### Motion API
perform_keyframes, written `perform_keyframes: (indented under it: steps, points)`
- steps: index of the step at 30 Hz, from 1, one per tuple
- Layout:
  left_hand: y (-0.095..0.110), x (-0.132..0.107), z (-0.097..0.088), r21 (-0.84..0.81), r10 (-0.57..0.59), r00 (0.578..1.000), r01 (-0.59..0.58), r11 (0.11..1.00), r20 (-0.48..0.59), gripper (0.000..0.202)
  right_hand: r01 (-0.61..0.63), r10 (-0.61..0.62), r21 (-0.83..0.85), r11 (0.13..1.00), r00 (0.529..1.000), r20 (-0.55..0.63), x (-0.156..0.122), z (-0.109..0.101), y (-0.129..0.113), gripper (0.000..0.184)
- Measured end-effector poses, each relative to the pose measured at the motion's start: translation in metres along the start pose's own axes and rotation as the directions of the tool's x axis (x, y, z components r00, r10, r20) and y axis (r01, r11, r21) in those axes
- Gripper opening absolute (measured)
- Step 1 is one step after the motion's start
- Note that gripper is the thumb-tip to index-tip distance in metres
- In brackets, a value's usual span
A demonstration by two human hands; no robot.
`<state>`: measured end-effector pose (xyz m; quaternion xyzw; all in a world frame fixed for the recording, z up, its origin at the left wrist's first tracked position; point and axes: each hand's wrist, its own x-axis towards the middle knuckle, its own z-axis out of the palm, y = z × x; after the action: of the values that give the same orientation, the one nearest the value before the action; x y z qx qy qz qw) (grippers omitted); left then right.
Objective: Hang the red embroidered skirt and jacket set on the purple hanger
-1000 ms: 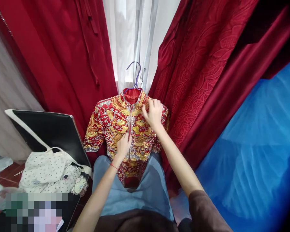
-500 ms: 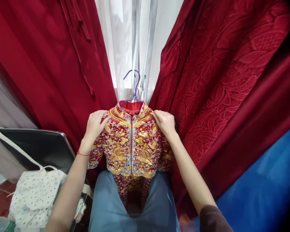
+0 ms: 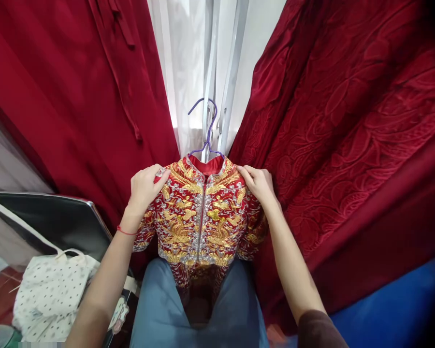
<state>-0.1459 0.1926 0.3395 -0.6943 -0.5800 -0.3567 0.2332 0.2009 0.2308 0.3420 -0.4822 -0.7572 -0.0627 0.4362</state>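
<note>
Both hands grasped a red, gold-embroidered jacket (image 3: 201,217) at its shoulders: left hand (image 3: 145,187) on one side, right hand (image 3: 258,183) on the other. It hung on a purple hanger (image 3: 207,126) between red curtains (image 3: 76,96).

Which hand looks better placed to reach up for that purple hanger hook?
Probably the right hand: it grips the embroidered jacket at the shoulder, slightly nearer the hanger hook than the left hand on the other shoulder.
</note>
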Motion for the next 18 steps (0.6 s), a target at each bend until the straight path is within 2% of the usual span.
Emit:
perform_keyframes:
  steps: [3,6,10,18]
  points:
    - [-0.002,-0.008,0.002,0.052,0.008,0.998,-0.005,0.999,-0.059,0.042,-0.024,0.024,-0.009,1.000,1.000,0.004,0.001,0.002,-0.002,0.061]
    - [0.001,-0.013,0.003,0.034,0.036,0.991,-0.032,0.999,-0.130,0.039,-0.064,0.062,-0.068,0.996,0.998,-0.033,-0.003,0.001,-0.009,0.059]
    - [0.003,-0.016,0.006,0.013,0.038,0.986,-0.036,0.999,-0.164,0.035,-0.091,0.083,-0.136,0.987,0.995,-0.063,-0.009,0.000,-0.016,0.057]
    - [0.009,-0.020,0.010,-0.007,0.041,0.967,-0.044,0.999,-0.251,0.027,-0.066,0.044,-0.148,0.987,0.988,-0.145,-0.015,0.006,-0.014,0.056]
